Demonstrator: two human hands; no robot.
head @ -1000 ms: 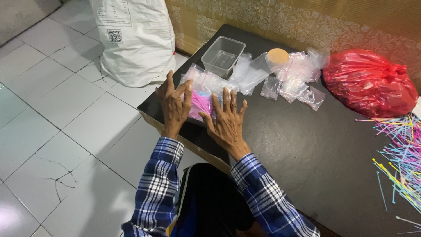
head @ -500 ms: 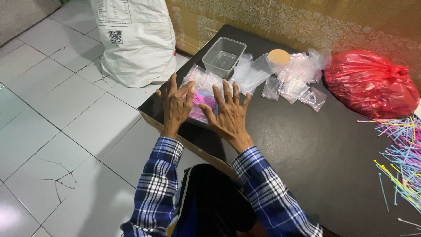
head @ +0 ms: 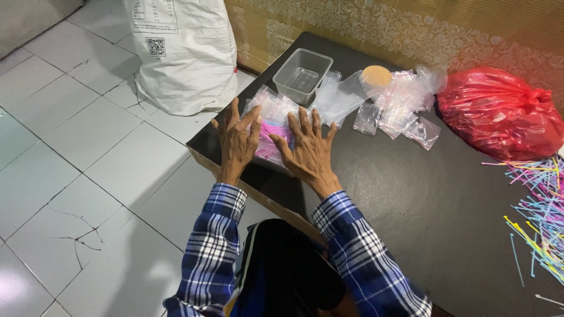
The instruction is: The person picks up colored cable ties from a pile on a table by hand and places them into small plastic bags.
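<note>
Your left hand and right hand lie flat, fingers spread and gripping nothing, on a clear bag of pink ties at the near corner of the black table. It looks light, soft and slippery (thin film), so pinch its edges.

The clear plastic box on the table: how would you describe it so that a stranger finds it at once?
Start at the dark table and go to its far left corner, near the big white sack on the floor. There stands the clear plastic box, rectangular and open-topped, just beyond the small plastic bags. Unlike the soft bags around it, it is rigid and keeps its shape.
</note>
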